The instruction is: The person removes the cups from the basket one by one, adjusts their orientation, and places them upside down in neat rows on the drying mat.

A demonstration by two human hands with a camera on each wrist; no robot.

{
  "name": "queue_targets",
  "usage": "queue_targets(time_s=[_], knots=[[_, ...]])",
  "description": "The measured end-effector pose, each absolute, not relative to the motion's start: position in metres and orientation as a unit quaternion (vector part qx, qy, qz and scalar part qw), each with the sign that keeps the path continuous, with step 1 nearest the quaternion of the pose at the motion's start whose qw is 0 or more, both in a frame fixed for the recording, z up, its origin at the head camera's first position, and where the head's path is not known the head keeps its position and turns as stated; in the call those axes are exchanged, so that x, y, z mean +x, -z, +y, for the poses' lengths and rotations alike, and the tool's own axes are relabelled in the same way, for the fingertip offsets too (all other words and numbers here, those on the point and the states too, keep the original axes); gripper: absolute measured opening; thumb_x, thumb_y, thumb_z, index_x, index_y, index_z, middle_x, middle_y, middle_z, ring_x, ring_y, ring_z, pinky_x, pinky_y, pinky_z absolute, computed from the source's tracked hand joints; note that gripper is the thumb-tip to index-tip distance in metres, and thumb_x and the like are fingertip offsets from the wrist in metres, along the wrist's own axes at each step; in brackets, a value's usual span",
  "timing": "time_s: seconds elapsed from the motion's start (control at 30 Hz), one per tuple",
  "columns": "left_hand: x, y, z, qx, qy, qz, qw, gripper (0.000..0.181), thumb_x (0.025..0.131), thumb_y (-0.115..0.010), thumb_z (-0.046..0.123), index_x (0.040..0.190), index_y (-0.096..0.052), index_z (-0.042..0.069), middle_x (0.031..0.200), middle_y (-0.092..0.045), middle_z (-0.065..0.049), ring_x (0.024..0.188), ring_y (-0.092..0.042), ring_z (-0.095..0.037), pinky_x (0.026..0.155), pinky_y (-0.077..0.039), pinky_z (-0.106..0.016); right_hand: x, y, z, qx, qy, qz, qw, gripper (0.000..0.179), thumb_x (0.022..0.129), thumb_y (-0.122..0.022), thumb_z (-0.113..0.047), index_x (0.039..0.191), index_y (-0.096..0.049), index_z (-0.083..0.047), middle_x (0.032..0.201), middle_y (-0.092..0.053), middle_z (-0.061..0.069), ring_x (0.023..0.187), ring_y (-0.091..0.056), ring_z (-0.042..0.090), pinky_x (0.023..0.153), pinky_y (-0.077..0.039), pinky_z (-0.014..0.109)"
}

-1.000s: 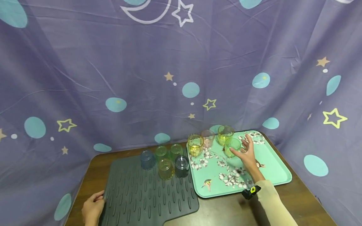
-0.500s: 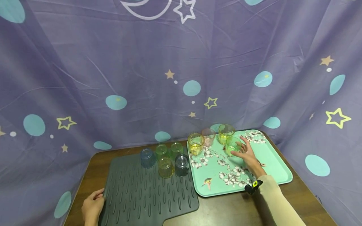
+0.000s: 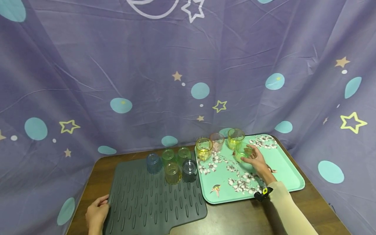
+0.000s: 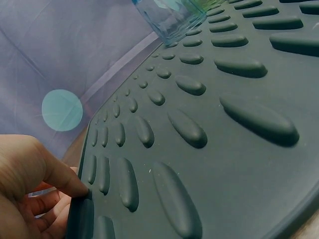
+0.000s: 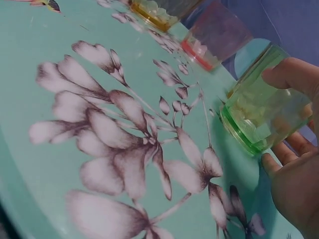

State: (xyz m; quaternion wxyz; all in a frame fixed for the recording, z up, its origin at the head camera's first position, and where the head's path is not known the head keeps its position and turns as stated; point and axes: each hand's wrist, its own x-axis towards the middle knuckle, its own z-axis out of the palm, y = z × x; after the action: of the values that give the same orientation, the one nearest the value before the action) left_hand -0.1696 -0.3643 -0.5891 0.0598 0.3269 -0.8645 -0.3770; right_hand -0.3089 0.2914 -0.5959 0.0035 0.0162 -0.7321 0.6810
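My right hand [image 3: 258,163] holds a green drinking glass [image 3: 241,154] between thumb and fingers. The glass is over the mint-green flowered tray [image 3: 282,169]; whether its base touches the tray I cannot tell. In the right wrist view, the thumb lies on the near side of the glass [image 5: 249,119] and the other fingers are partly hidden behind it. At the far left, my left hand [image 3: 97,212] pinches the left edge of a dark grey ribbed drying mat [image 3: 138,199]. Its thumb tip is at the mat's edge in the left wrist view, with curled fingers beside it.
Along the tray's back stand an amber glass [image 3: 204,150], a pink glass [image 3: 216,143] and a yellow glass [image 3: 235,139], upright. On the mat, blue [image 3: 154,164], green [image 3: 168,158], yellowish [image 3: 173,174] and dark glasses [image 3: 189,171] stand upside down. A curtain [image 3: 147,81] hangs behind.
My right hand's spread fingers have closed in around the green glass. The left hand keeps its place at the mat's edge. The head view has tilted down slightly.
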Motion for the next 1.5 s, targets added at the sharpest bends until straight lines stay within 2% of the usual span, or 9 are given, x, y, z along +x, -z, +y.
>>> queue_targets(time_s=[0.2,0.37,0.5,0.63,0.77,0.93,1.17,1.4,1.5], knots=[[-0.167,0.588,-0.365,0.328,0.379,-0.864,0.056,0.040,0.087,-0.062,0.012,0.126,-0.069,0.009,0.091,-0.074,0.000,0.112,-0.060,-0.042,0.078,-0.042,-0.048,-0.296,0.581,0.285,0.055,-0.690,-0.721,0.032,0.077,0.091,-0.072,-0.002,0.153,-0.026,-0.001,0.140,-0.049,0.012,0.132,-0.050,0.026,0.092,-0.050,0.017],[-0.167,0.586,-0.367,0.331,0.381,-0.862,0.053,0.040,0.088,-0.061,0.013,0.127,-0.069,0.010,0.088,-0.072,0.006,0.116,-0.058,-0.043,0.080,-0.042,-0.051,-0.288,0.552,0.274,0.140,-0.749,-0.646,0.045,0.066,0.089,-0.061,0.013,0.144,-0.028,0.000,0.134,-0.052,0.008,0.123,-0.057,0.015,0.087,-0.055,0.023],[-0.166,0.586,-0.366,0.331,0.383,-0.860,0.057,0.041,0.087,-0.060,0.012,0.127,-0.069,0.009,0.095,-0.073,-0.002,0.115,-0.058,-0.044,0.080,-0.042,-0.051,-0.286,0.528,0.265,0.225,-0.760,-0.609,0.038,0.063,0.089,-0.054,0.019,0.143,-0.026,0.003,0.138,-0.050,0.009,0.128,-0.055,0.016,0.093,-0.053,0.026],[-0.166,0.587,-0.366,0.329,0.377,-0.863,0.062,0.040,0.087,-0.061,0.012,0.126,-0.069,0.008,0.100,-0.074,-0.008,0.113,-0.059,-0.043,0.079,-0.042,-0.050,-0.283,0.503,0.256,0.290,-0.756,-0.587,0.031,0.067,0.089,-0.054,0.020,0.146,-0.026,0.001,0.143,-0.051,0.007,0.134,-0.052,0.017,0.097,-0.051,0.027],[-0.166,0.589,-0.366,0.327,0.369,-0.868,0.067,0.040,0.085,-0.061,0.012,0.124,-0.071,0.008,0.093,-0.075,-0.003,0.106,-0.061,-0.039,0.077,-0.043,-0.046,-0.280,0.480,0.247,0.329,-0.738,-0.588,0.040,0.073,0.087,-0.058,0.020,0.148,-0.023,0.000,0.145,-0.050,0.006,0.137,-0.049,0.016,0.103,-0.049,0.027],[-0.167,0.590,-0.365,0.329,0.370,-0.866,0.066,0.040,0.086,-0.060,0.012,0.124,-0.071,0.009,0.088,-0.074,0.002,0.107,-0.061,-0.039,0.078,-0.044,-0.049,-0.278,0.455,0.235,0.344,-0.682,-0.641,0.074,0.077,0.080,-0.062,0.023,0.144,-0.024,0.005,0.142,-0.050,0.009,0.134,-0.050,0.016,0.109,-0.043,0.025],[-0.167,0.589,-0.363,0.329,0.365,-0.868,0.073,0.039,0.085,-0.061,0.013,0.123,-0.072,0.010,0.092,-0.075,-0.002,0.108,-0.063,-0.041,0.075,-0.045,-0.049,-0.280,0.421,0.212,0.324,-0.582,-0.740,0.099,0.081,0.075,-0.071,0.018,0.144,-0.031,0.002,0.133,-0.051,0.019,0.122,-0.054,0.023,0.101,-0.046,0.024],[-0.166,0.587,-0.364,0.325,0.366,-0.868,0.079,0.037,0.087,-0.059,0.016,0.122,-0.072,0.012,0.102,-0.074,-0.010,0.111,-0.062,-0.043,0.076,-0.045,-0.050,-0.288,0.388,0.175,0.309,-0.482,-0.812,0.116,0.083,0.071,-0.083,0.005,0.141,-0.040,-0.006,0.140,-0.048,0.013,0.131,-0.047,0.029,0.114,-0.036,0.053],[-0.165,0.588,-0.364,0.325,0.369,-0.867,0.081,0.037,0.087,-0.060,0.016,0.122,-0.072,0.012,0.098,-0.073,-0.007,0.110,-0.062,-0.041,0.075,-0.045,-0.049,-0.292,0.377,0.158,0.332,-0.454,-0.818,0.122,0.083,0.070,-0.085,0.002,0.140,-0.043,-0.007,0.139,-0.048,0.012,0.130,-0.046,0.029,0.112,-0.036,0.052]])
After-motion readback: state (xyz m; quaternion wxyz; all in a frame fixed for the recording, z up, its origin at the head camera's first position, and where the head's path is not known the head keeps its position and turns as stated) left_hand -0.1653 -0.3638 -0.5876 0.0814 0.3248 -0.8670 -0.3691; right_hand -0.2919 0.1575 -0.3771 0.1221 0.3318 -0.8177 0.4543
